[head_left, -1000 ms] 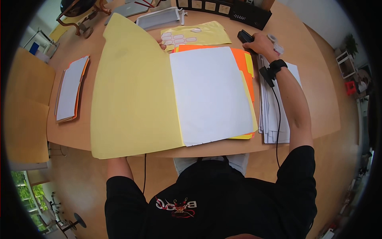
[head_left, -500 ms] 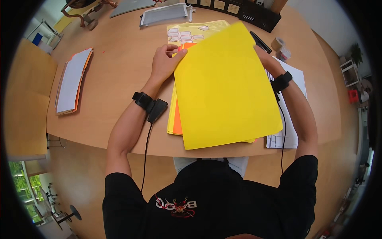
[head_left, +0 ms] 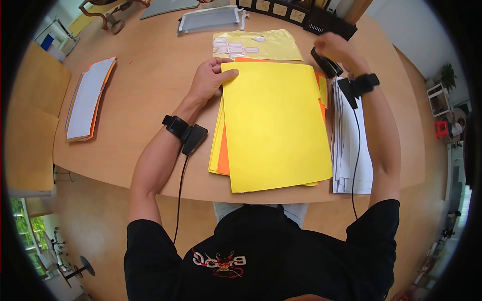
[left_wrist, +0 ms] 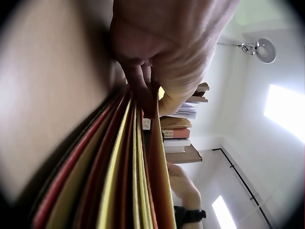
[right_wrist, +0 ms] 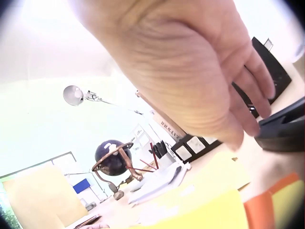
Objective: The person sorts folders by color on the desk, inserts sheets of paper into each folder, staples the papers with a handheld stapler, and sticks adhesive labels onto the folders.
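A yellow file folder (head_left: pixel 276 128) lies closed on top of a pile of yellow and orange folders (head_left: pixel 223 155) in front of the person. The left hand (head_left: pixel 207 78) pinches its upper left corner, thumb on top and fingers underneath. Seen edge-on in the left wrist view, the folder cover (left_wrist: pixel 161 157) stands slightly apart from the layered pile below. The right hand (head_left: pixel 341 50) hovers over a black stapler (head_left: pixel 327 65) beyond the pile's upper right corner. Its fingers (right_wrist: pixel 255 88) look loosely extended in the right wrist view, beside the stapler and holding nothing.
White papers (head_left: pixel 349 150) are stacked along the right of the folders. Behind lies a yellow sheet with labels (head_left: pixel 273 45), then a grey pouch (head_left: pixel 208 21) and a black desk organizer (head_left: pixel 273 9). Another paper-and-folder stack (head_left: pixel 90 100) sits at the left.
The opened pale folder with its white sheet has given way to a bright yellow cover that now lies flat. The right hand has left the folder and moved up toward the stapler.
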`<state>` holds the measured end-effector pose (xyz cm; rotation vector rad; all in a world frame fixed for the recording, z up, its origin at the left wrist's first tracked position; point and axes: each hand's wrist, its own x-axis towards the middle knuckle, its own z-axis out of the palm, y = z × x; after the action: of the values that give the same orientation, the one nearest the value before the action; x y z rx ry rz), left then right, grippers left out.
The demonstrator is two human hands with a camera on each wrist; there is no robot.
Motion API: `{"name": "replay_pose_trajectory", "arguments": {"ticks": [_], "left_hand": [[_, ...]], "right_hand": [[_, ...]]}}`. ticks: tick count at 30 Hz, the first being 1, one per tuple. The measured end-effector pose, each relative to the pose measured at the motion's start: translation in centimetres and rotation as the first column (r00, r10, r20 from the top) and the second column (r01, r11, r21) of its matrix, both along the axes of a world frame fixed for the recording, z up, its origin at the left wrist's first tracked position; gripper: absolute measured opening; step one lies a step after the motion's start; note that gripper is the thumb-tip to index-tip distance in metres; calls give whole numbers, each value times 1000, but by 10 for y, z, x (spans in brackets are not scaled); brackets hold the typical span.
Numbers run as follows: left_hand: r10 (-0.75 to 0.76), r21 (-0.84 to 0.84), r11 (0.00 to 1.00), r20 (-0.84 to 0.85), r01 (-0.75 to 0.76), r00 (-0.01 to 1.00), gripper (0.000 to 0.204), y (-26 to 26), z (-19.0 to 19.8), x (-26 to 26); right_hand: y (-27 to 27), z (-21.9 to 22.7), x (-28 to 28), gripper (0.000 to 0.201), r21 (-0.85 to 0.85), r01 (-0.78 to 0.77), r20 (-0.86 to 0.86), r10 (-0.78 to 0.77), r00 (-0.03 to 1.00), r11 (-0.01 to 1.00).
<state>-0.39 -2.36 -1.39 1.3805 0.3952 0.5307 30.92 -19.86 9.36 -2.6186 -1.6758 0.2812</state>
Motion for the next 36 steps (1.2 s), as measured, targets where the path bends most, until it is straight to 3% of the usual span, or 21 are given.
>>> {"name": "replay_pose_trajectory", "arguments": {"ticks": [1, 3, 5, 8, 10, 11, 14, 17, 19, 22, 23, 25, 30, 32, 33, 35, 36], "left_hand": [[-9, 19, 1000, -26, 9, 1000, 39, -1, 2, 1], [-10, 0, 1000, -27, 10, 1000, 37, -5, 5, 1], [-1, -13, 1000, -27, 1, 1000, 35, -6, 7, 2], [-26, -11, 1000, -3, 26, 1000, 34, -5, 5, 0], [-39, -22, 999, 28, 40, 999, 31, -6, 4, -1], [-35, -22, 999, 29, 36, 999, 31, -6, 4, -1], [-47, -30, 998, -10, 47, 999, 33, -6, 3, -1], [-43, -11, 999, 9, 43, 999, 32, -3, -2, 1], [-54, 48, 997, 29, 52, 998, 27, -1, -7, 2], [29, 16, 999, 73, -30, 997, 24, 0, -7, 3], [16, 19, 1000, 66, -17, 998, 24, -1, -6, 3], [41, -103, 994, 134, -28, 990, 24, 2, -7, 2], [-59, -12, 998, 145, 62, 988, 27, -8, -1, 2], [-172, 49, 984, 77, 169, 982, 35, -1, -6, 1], [-177, 49, 984, 71, 174, 982, 35, -2, -2, -1], [-71, -129, 988, 114, 85, 991, 33, -3, 4, -4], [4, -164, 986, 70, 8, 998, 30, -4, 16, -8]], "right_hand": [[9, 3, -3, 25, 172, 102, 137, -127, 982, 980], [35, -8, -24, 29, 232, 91, -29, -86, 996, 968], [58, -53, -30, 36, 348, -230, -109, 283, 953, 909], [71, -76, -69, 41, 390, -291, -28, 327, 945, 874], [80, -75, -77, 43, 201, -157, -228, 202, 953, 967], [80, -73, -79, 43, 201, -161, -227, 206, 952, 966], [78, -75, -75, 40, 271, -241, -166, 291, 942, 932], [70, -64, -87, 36, 415, -156, -203, 259, 944, 896], [62, -54, -111, 41, 617, -69, -294, 311, 904, 784], [54, -53, -141, 51, 590, -204, -149, 353, 924, 781], [51, -49, -148, 51, 594, -189, -155, 342, 927, 782], [45, -35, -161, 57, 430, -74, -195, 172, 966, 900], [41, -43, -150, 44, 526, -51, -257, 216, 942, 849], [32, -50, -138, 34, 670, -40, -341, 354, 871, 741], [25, -50, -134, 34, 671, -32, -346, 351, 870, 741], [9, -50, -122, 31, 813, -61, 0, 106, 994, 579], [0, -48, -115, 31, 815, -50, -9, 99, 995, 577]]}}
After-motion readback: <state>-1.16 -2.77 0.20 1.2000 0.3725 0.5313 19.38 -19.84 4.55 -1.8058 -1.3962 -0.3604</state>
